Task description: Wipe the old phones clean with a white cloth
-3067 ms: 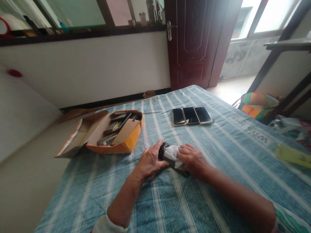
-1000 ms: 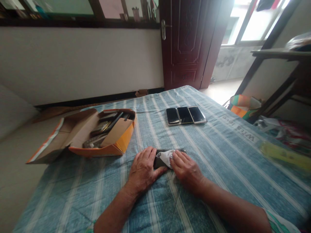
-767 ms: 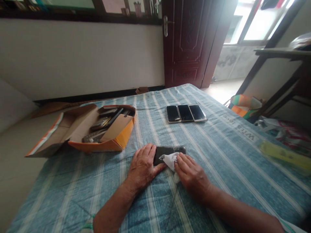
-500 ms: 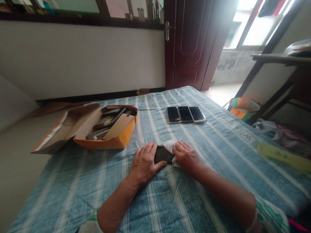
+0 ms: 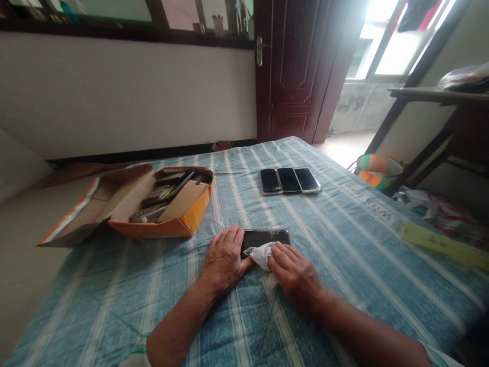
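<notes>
A dark mobile phone (image 5: 267, 237) lies flat on the striped blue bed cover, its long side running left to right. My left hand (image 5: 226, 255) grips its left end, fingers along the far edge and thumb at the near edge. In my right hand (image 5: 293, 267) is a crumpled white tissue (image 5: 262, 255), pressed against the near edge of the phone. The tissue hides part of the screen's lower edge. Beyond my hands, three phones (image 5: 289, 180) rest side by side with dark screens facing up.
An open orange cardboard box (image 5: 164, 230) with several old phones inside stands to the left, its lid folded outward. The striped bed cover (image 5: 244, 316) spreads under everything. A dark red door (image 5: 294, 71) is at the back, and a wooden desk (image 5: 431, 96) stands at the right.
My right hand has moved the tissue from the phone's right part toward its near edge, baring the right end. My left hand keeps its hold on the left end.
</notes>
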Demonstrator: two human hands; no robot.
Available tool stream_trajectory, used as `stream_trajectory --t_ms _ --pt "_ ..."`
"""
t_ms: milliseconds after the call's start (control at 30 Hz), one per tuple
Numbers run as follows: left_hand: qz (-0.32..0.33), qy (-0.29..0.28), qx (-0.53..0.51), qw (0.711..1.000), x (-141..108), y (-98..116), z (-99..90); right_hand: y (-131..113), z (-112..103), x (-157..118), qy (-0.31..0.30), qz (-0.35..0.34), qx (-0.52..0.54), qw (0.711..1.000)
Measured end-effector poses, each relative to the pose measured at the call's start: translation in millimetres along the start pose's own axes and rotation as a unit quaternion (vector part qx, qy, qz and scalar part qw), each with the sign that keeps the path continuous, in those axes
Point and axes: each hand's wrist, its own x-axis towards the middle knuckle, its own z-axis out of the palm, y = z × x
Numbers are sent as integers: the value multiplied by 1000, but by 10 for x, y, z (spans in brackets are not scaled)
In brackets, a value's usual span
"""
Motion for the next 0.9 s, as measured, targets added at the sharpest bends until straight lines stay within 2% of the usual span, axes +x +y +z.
stream_trajectory --t_ms 133,267,567,633,733,900 --pt "0 -7 4 1000 0 -4 1 39 -9 1 8 -15 -11 1000" --pt "4 8 0 1000 -12 -20 27 201 48 26 -11 -3 -33 999" --pt "4 0 -22 1000 -19 -24 8 604 160 187 -97 103 5 990" --pt "20 -4 -40 999 -11 -58 -11 662 173 202 -86 146 31 985" --pt "65 -14 -71 995 6 -121 -57 739 188 192 -37 223 110 968" --pt "110 -45 -71 990 35 -167 -148 842 138 211 48 329 275 902"
